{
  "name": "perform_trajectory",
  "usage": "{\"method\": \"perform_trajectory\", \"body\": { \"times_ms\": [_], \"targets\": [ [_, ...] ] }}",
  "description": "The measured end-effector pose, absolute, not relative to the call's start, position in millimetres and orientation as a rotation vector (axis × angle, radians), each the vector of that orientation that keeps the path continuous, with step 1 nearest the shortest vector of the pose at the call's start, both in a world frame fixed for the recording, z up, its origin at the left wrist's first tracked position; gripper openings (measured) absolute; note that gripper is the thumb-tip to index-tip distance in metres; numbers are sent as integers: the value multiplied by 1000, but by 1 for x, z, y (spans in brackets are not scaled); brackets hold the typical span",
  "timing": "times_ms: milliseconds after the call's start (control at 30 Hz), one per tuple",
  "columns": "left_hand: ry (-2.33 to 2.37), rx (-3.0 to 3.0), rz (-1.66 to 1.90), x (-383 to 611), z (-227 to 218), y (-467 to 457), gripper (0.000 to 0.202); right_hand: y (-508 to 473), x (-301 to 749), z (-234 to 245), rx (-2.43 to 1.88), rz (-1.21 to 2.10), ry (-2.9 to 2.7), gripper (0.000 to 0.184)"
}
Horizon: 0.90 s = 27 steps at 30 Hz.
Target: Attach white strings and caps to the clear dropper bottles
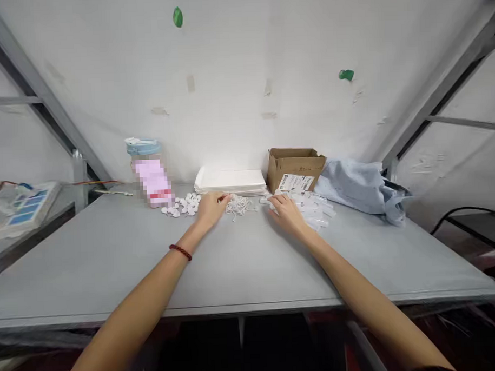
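Observation:
My left hand (211, 209) is closed in a pinch at the left edge of a small heap of white strings (239, 205). What its fingertips hold, if anything, is too small to make out. Left of that hand lies a cluster of small white pieces (187, 204), their kind unclear. My right hand (287, 212) lies palm down with fingers stretched and a little apart, over the left side of a pile of clear plastic pieces, perhaps tubes (319, 207). Its fingertips partly cover some of them.
A stack of white sheets or envelopes (231, 180) lies at the back, beside an open cardboard box (295, 165). Light blue cloth (353, 184) is bunched at right. A container with a blue rim (144, 147) stands back left. Metal frame bars flank the grey table (250, 266).

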State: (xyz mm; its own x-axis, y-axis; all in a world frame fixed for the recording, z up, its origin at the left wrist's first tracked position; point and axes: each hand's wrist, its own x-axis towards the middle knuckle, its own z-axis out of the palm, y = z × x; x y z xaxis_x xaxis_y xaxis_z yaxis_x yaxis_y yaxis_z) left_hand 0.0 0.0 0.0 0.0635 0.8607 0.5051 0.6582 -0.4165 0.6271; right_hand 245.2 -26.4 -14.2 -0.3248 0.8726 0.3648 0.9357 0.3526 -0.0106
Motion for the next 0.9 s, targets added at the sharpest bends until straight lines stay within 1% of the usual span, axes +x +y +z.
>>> {"method": "perform_trajectory", "body": {
  "times_ms": [100, 267, 400, 500, 667, 767, 833, 900],
  "targets": [
    [1557, 2078, 1337, 3, 1, 2, 31, -27, 242, -16, -1663, -357, -2342, 36],
    [1507, 2080, 1365, 9, 0, -2, 29, -16, 226, -14, -1734, -422, -2413, 32],
    [1462, 2058, 1471, 11, 0, -7, 29, 0, 215, -12, -1751, -466, -2428, 34],
    [1420, 2038, 1481, 12, 0, -10, 28, 6, 212, -14, -1727, -494, -2449, 36],
    [1390, 1777, 1632, 12, 6, -12, 33, 4, 211, -14, -1651, -503, -2462, 34],
    [1330, 1644, 1590, 10, 9, -12, 23, 0, 211, -8, -1622, -508, -2430, 36],
    [1307, 1630, 1522, 10, 10, -12, 19, -5, 212, -2, -1554, -428, -2318, 36],
    [1277, 1590, 1516, 10, 11, -12, 21, -13, 214, 5, -1409, -207, -2090, 31]
  ]
}}
